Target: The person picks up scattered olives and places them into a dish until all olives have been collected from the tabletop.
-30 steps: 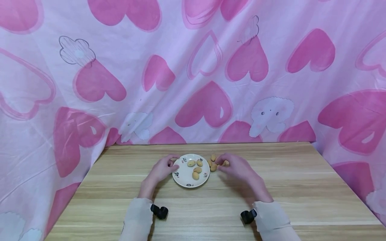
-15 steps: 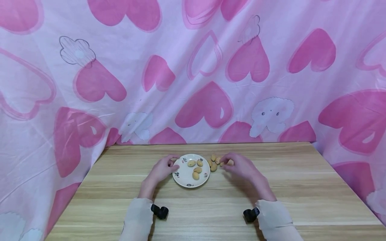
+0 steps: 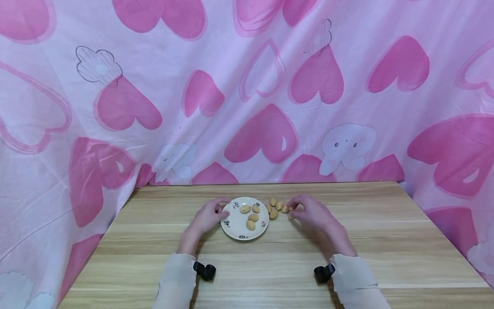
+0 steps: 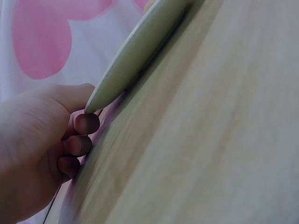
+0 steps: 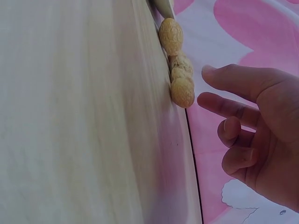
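Note:
In the head view a small white plate (image 3: 234,229) with dark printed marks bears several tan oval nuts (image 3: 251,224). My left hand (image 3: 206,217) pinches its left rim; the left wrist view shows the thumb above the plate edge (image 4: 114,86) and the curled fingers below. Right of the plate, several more nuts (image 3: 273,213) lie clustered on the table. My right hand (image 3: 314,214) is just right of this cluster. From the right wrist, thumb and index finger (image 5: 224,105) stand apart, a small gap from the nearest wrinkled nut (image 5: 182,92), holding nothing.
The wood-grain table (image 3: 247,274) reaches back to a pink curtain (image 3: 254,86) printed with hearts, which also hangs at both sides. A small black camera (image 3: 204,271) sits on the left wrist, another camera (image 3: 324,273) on the right.
The right hand has shifted right in small steps, away from the plate, uncovering more of the clustered nuts. Left hand and plate stay in place.

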`<state>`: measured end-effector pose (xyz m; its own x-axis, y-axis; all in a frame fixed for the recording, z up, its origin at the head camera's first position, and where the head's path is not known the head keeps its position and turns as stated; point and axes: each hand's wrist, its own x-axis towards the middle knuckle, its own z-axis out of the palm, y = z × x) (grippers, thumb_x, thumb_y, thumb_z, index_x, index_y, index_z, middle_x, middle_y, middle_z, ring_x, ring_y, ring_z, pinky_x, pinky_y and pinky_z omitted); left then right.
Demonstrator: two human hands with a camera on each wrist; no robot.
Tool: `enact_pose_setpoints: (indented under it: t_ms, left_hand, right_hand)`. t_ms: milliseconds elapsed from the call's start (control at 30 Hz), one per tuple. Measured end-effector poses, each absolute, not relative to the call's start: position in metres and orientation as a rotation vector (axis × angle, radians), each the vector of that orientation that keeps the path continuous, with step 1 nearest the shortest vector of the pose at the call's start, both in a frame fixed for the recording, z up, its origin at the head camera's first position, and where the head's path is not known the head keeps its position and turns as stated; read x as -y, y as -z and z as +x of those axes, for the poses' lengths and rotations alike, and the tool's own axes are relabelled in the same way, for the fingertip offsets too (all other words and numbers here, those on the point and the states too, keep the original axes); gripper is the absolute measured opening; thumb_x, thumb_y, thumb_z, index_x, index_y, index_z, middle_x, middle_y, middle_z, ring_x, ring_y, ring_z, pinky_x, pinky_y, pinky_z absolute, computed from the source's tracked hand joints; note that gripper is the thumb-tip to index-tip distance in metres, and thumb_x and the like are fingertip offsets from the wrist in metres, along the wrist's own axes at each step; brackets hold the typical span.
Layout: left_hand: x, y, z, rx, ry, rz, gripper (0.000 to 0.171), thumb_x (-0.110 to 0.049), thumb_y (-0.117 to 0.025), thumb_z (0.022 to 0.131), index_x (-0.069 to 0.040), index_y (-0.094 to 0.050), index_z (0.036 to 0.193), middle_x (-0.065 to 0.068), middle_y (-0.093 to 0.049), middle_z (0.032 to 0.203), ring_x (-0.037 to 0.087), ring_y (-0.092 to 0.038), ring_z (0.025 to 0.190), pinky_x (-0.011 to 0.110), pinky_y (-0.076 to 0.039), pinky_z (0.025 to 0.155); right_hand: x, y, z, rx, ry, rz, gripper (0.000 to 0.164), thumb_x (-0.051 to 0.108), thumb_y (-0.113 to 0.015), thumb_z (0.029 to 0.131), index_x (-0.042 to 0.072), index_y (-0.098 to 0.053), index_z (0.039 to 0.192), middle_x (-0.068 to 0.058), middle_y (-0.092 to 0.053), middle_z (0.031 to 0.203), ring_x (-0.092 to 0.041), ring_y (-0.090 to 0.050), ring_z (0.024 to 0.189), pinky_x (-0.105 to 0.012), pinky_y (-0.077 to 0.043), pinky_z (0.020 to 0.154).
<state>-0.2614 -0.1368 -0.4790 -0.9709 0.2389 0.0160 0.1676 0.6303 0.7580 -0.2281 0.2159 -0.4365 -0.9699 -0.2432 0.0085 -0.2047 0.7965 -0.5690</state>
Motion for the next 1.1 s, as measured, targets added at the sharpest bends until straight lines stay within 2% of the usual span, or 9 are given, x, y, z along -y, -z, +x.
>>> enact_pose_setpoints:
  t_ms: [500, 733, 867, 967, 1100]
  left_hand:
    - [0.137, 0.482, -0.264, -2.769, -1.269, 0.353, 0.042, -0.023, -0.071, 0.090, -0.019, -0.062, 0.131, -0.002, -0.053, 0.074, 0.015, -0.048, 0.067, 0.031, -0.038, 0.066]
    - [0.137, 0.480, -0.262, -2.765, -1.272, 0.341, 0.042, -0.023, -0.071, 0.091, -0.019, -0.062, 0.131, -0.001, -0.053, 0.074, 0.015, -0.048, 0.067, 0.031, -0.038, 0.067]
    - [0.137, 0.479, -0.261, -2.770, -1.267, 0.342, 0.042, -0.022, -0.071, 0.091, -0.019, -0.062, 0.131, -0.001, -0.054, 0.074, 0.015, -0.048, 0.068, 0.031, -0.038, 0.067]
    - [0.137, 0.480, -0.261, -2.773, -1.266, 0.348, 0.041, -0.022, -0.071, 0.091, -0.019, -0.062, 0.131, -0.002, -0.053, 0.074, 0.014, -0.048, 0.067, 0.031, -0.038, 0.067]
    - [0.137, 0.480, -0.261, -2.770, -1.269, 0.353, 0.041, -0.022, -0.071, 0.091, -0.019, -0.062, 0.131, -0.002, -0.053, 0.074, 0.014, -0.047, 0.067, 0.031, -0.038, 0.067]
  right_hand:
    - [-0.223, 0.445, -0.233, -2.864, 0.967, -0.335, 0.018, 0.019, -0.072, 0.089, 0.018, -0.072, 0.107, 0.000, -0.067, 0.108, -0.024, -0.059, 0.110, -0.052, -0.044, 0.100]
    - [-0.222, 0.449, -0.236, -2.838, 0.986, -0.379, 0.016, 0.014, -0.074, 0.087, 0.015, -0.072, 0.103, 0.001, -0.069, 0.100, -0.020, -0.061, 0.099, -0.047, -0.046, 0.095]
    - [-0.221, 0.450, -0.237, -2.844, 0.994, -0.402, 0.013, 0.013, -0.075, 0.085, 0.013, -0.071, 0.097, 0.000, -0.067, 0.095, -0.018, -0.059, 0.091, -0.040, -0.048, 0.087]
    - [-0.220, 0.451, -0.237, -2.849, 0.988, -0.408, 0.011, 0.013, -0.077, 0.084, 0.013, -0.069, 0.093, 0.000, -0.065, 0.091, -0.016, -0.057, 0.086, -0.036, -0.047, 0.080]
    - [-0.219, 0.450, -0.237, -2.843, 0.990, -0.373, 0.012, 0.015, -0.077, 0.084, 0.015, -0.068, 0.090, 0.002, -0.064, 0.089, -0.015, -0.055, 0.083, -0.033, -0.044, 0.078]
